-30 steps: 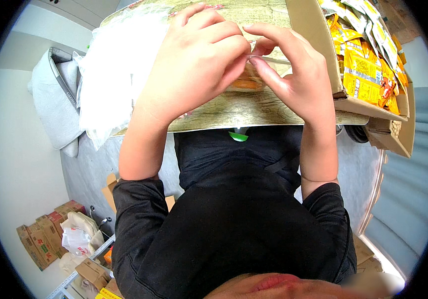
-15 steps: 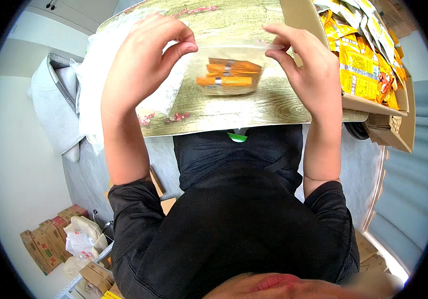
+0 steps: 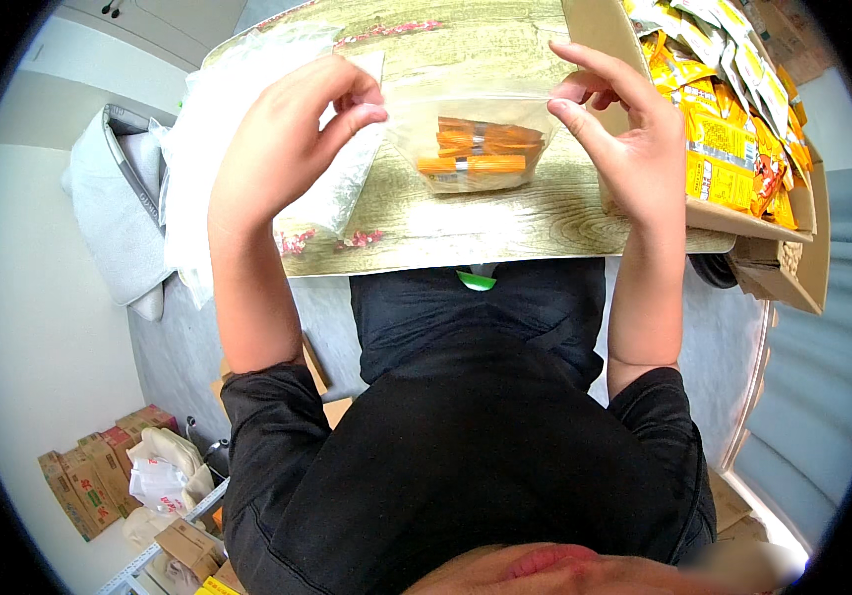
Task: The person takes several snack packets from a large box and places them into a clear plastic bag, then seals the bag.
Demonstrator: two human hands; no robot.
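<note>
A clear plastic bag hangs stretched between my hands over the table. Inside its lower part lie several orange packets with dark and silvery bands across them. At the bag's upper left corner, my left hand pinches the edge between thumb and bent fingers. The opposite upper corner sits at the thumb and fingertips of my right hand, pressed together there with the index finger raised. Both forearms reach forward from the near side.
A pile of clear plastic bags covers the left of the wood-patterned table. An open cardboard box filled with yellow-orange snack packets stands on the right. Grey cloth hangs at far left; cartons lie behind on the floor.
The bag and its packets have shifted a little to the right, along with both hands. The fingers of my right hand have curled in more.
</note>
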